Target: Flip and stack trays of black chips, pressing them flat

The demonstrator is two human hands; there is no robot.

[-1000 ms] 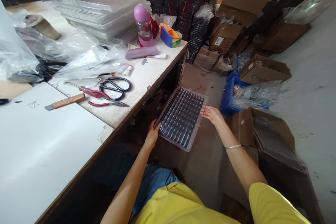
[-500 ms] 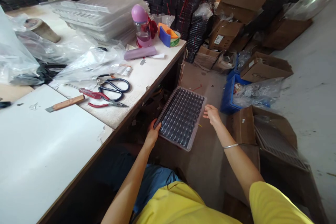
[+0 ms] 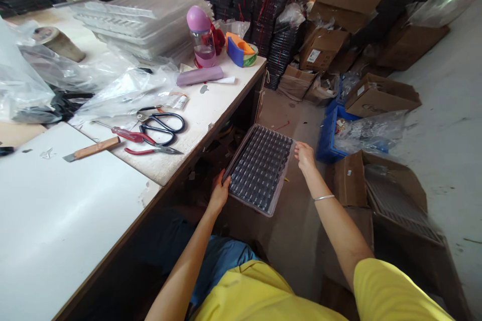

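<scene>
A shallow clear plastic tray (image 3: 259,170) filled with rows of small black pieces is held tilted beside the bench, above the floor. My left hand (image 3: 220,191) is closed around its left edge, thumb on top. At the far right corner my right hand (image 3: 304,154) has its fingers curled against the clear rim. What the small pieces are is too fine to make out.
On the white bench (image 3: 94,241) lie scissors (image 3: 165,128), red-handled pliers (image 3: 154,150), a screwdriver (image 3: 130,134) and a wooden-handled knife (image 3: 92,149). A pink bottle (image 3: 203,40) stands near stacked clear trays (image 3: 146,15). Cardboard boxes (image 3: 348,175) and a blue crate (image 3: 327,135) line the right.
My right hand has moved in from just right of the tray and closed on its rim. My left hand and the tray have hardly moved.
</scene>
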